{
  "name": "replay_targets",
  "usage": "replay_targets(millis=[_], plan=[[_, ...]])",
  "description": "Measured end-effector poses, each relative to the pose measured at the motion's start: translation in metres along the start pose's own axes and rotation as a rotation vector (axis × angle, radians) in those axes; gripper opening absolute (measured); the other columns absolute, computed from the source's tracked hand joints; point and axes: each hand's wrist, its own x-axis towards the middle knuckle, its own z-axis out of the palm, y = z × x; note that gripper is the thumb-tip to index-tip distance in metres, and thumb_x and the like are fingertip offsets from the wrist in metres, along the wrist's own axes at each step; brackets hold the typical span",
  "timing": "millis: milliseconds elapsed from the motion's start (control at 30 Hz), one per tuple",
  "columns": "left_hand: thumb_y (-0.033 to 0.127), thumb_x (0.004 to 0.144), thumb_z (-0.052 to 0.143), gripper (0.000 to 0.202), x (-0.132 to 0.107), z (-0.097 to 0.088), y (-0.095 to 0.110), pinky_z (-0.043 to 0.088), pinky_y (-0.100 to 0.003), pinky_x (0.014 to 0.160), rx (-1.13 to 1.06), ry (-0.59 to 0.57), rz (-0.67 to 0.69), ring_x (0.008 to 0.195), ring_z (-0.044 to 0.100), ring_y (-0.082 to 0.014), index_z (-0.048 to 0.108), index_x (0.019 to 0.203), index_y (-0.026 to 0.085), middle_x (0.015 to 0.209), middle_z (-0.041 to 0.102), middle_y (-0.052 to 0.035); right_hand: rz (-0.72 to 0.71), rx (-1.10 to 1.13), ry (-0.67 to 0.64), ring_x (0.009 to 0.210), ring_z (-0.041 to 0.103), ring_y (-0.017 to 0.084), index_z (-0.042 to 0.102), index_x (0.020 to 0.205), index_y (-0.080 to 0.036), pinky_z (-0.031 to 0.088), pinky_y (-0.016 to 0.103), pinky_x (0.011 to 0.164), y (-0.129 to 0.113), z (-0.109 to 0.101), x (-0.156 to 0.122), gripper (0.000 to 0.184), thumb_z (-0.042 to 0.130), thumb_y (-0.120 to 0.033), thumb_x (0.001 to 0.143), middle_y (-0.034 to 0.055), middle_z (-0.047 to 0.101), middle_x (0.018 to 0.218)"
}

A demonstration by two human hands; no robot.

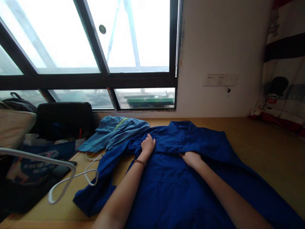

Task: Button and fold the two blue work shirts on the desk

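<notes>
Both my forearms stretch forward over the wooden table, elbows apart, wrists angled inward. One beaded bracelet circles my left wrist. My left hand rests back upward on the chest of one dark-blue jacket, fingers partly curled; I cannot tell whether they pinch cloth. My right hand has its fingers tucked under a fold of the same jacket, so their grip is hidden from me. That jacket lies spread across the table, collar towards the far edge, one sleeve bent towards the left edge. At the far left corner sits one lighter-blue garment, bunched. One white cable loops by the left edge.
</notes>
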Motion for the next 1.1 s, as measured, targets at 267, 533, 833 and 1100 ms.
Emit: replay_targets(millis=[267,533,833,1100], plan=[[0.041,0.079,0.044,0.038,0.011,-0.02,-0.006,0.045,-0.035,0.073,0.008,-0.193,0.021,0.091,0.058,-0.0269,0.046,0.105,0.014,0.099,0.06,-0.0155,-0.32,-0.071,0.101,0.121,0.032,0.021,0.045,0.123,-0.022,0.026,0.038,0.099,-0.005,0.006,0.006,0.04,0.037,-0.032,0.085,0.005,0.043,0.129],[0.019,0.057,0.069,0.037,0.04,-0.091,-0.094,0.047,-0.029,0.065,-0.001,-0.532,-0.171,0.072,0.062,-0.0217,0.056,0.091,0.011,0.085,0.065,-0.0099,-0.051,-0.248,-0.06,0.122,0.026,0.027,0.042,0.126,-0.025,0.021,0.044,0.098,0.058,0.041,0.022,0.05,0.035,-0.049,0.083,0.0022,0.04,0.132],[0.007,0.061,0.057,0.014,0.042,-0.107,-0.126,0.047,-0.035,0.061,0.054,-0.372,-0.439,0.079,0.06,-0.031,0.063,0.074,0.007,0.078,0.063,-0.018,-0.048,-0.258,-0.057,0.123,0.024,0.027,0.04,0.127,-0.025,0.019,0.043,0.098,0.055,0.041,0.021,0.05,0.032,-0.049,0.084,0.0023,0.038,0.133],[0.013,0.083,0.03,0.036,0.006,-0.14,-0.034,0.031,-0.044,0.094,-0.032,0.536,0.087,0.115,0.038,-0.0272,0.05,0.113,0.018,0.129,0.037,-0.0116,-0.049,-0.147,-0.03,0.123,0.025,0.027,0.044,0.124,-0.024,0.019,0.046,0.099,0.056,0.043,0.021,0.048,0.039,-0.045,0.081,0.0037,0.041,0.131]])
